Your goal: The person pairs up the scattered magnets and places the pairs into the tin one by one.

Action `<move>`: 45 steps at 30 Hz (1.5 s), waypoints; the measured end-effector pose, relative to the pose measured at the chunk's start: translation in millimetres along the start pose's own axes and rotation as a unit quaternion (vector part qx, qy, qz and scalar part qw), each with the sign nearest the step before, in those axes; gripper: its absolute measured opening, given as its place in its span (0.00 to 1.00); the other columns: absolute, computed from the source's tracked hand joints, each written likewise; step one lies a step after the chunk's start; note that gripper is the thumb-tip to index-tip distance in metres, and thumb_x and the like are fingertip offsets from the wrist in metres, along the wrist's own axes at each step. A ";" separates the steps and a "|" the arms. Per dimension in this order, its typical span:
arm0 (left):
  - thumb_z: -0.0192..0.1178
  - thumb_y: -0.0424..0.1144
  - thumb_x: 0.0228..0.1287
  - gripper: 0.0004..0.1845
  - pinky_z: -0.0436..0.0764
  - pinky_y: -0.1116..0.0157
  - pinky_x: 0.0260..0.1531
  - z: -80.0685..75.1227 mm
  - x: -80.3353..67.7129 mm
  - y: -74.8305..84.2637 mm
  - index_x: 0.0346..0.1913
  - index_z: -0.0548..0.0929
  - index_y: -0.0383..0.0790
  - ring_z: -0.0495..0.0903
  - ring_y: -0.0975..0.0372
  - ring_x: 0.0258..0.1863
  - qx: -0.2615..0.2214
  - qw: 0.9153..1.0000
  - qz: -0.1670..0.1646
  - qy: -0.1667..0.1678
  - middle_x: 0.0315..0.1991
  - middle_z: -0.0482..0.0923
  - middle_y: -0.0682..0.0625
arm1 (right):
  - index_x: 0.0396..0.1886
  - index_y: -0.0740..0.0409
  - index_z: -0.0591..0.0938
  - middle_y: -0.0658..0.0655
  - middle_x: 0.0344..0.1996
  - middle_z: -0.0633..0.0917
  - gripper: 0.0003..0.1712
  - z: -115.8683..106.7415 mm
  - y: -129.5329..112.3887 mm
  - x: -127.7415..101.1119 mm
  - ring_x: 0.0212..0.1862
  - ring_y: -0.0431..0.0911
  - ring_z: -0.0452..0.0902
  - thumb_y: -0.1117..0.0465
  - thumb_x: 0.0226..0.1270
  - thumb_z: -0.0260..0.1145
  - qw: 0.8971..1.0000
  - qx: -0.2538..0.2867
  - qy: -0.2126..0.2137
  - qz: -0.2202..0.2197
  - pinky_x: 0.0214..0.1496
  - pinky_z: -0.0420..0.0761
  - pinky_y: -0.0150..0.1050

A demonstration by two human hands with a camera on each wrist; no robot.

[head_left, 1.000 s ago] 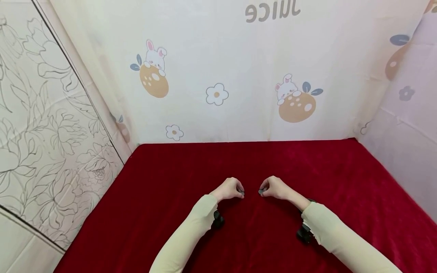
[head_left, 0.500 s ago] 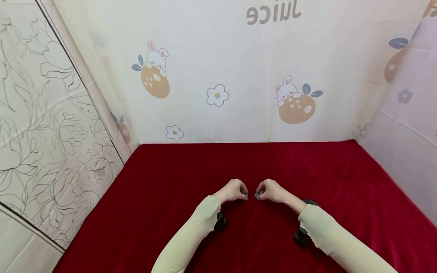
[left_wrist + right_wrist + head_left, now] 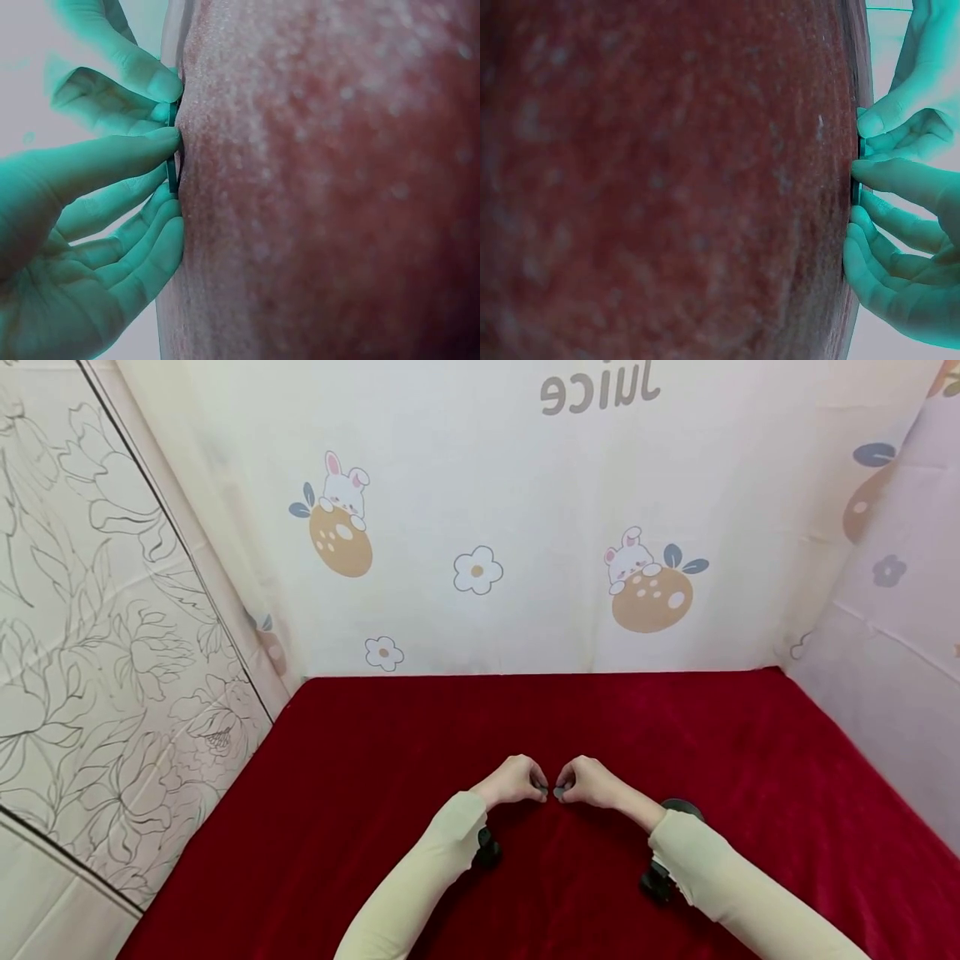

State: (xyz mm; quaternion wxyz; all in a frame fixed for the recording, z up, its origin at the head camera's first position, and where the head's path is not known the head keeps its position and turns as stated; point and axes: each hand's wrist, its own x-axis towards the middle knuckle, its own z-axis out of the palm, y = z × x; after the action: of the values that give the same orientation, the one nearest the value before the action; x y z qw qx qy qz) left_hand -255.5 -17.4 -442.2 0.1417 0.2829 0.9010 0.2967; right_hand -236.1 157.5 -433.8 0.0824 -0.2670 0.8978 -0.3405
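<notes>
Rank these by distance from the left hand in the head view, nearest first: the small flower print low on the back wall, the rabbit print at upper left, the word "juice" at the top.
From the left hand:
1. Small flower print, low on the back wall, left.
2. Rabbit print, higher, upper left.
3. Word "juice", top edge, upside down.

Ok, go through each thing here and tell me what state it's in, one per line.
left hand: curled, pinching a small dark piece against the cloth
right hand: curled, pinching another small dark piece
red cloth: spread flat under both hands
</notes>
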 end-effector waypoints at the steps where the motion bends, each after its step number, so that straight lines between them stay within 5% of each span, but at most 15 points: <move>1: 0.66 0.34 0.48 0.08 0.73 0.77 0.26 0.3 -0.1 -0.1 0.34 0.84 0.37 0.75 0.71 0.25 0.000 1.000 0.001 -0.001 0.28 0.81 0.54 | 0.28 0.68 0.82 0.53 0.21 0.81 0.06 0.6 -0.3 -0.4 0.21 0.37 0.71 0.72 0.46 0.65 1.000 0.000 0.000 -0.001 0.24 0.71 0.30; 18: 0.66 0.33 0.48 0.07 0.72 0.77 0.24 2.8 1.9 3.8 0.32 0.84 0.37 0.74 0.71 0.23 0.000 1.000 0.005 -0.004 0.27 0.80 0.54 | 0.26 0.67 0.83 0.53 0.21 0.82 0.05 2.7 -5.8 -1.3 0.21 0.35 0.70 0.72 0.45 0.66 1.000 -0.019 0.009 -0.008 0.24 0.71 0.29; 30: 0.66 0.35 0.48 0.10 0.72 0.76 0.28 1.8 0.8 6.4 0.36 0.82 0.37 0.75 0.68 0.28 0.020 1.000 -0.001 -0.008 0.31 0.79 0.52 | 0.36 0.71 0.80 0.61 0.30 0.82 0.10 -9.4 -4.7 -11.0 0.30 0.45 0.77 0.72 0.51 0.63 0.999 0.030 0.000 -0.011 0.30 0.74 0.30; 45: 0.64 0.39 0.52 0.16 0.69 0.76 0.31 3.0 -2.0 15.7 0.46 0.80 0.43 0.70 0.66 0.33 0.088 0.995 0.030 -0.019 0.35 0.70 0.52 | 0.39 0.67 0.79 0.59 0.35 0.80 0.12 -24.1 -2.0 -49.1 0.33 0.45 0.77 0.67 0.56 0.63 0.996 -0.003 0.091 -0.013 0.33 0.75 0.32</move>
State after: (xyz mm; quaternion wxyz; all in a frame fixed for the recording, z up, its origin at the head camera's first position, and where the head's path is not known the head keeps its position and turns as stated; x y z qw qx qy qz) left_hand -246.0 -6.8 -434.7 0.1247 0.3266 0.9120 0.2144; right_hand -201.8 196.2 -415.9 -0.0048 -0.2465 0.8989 -0.3621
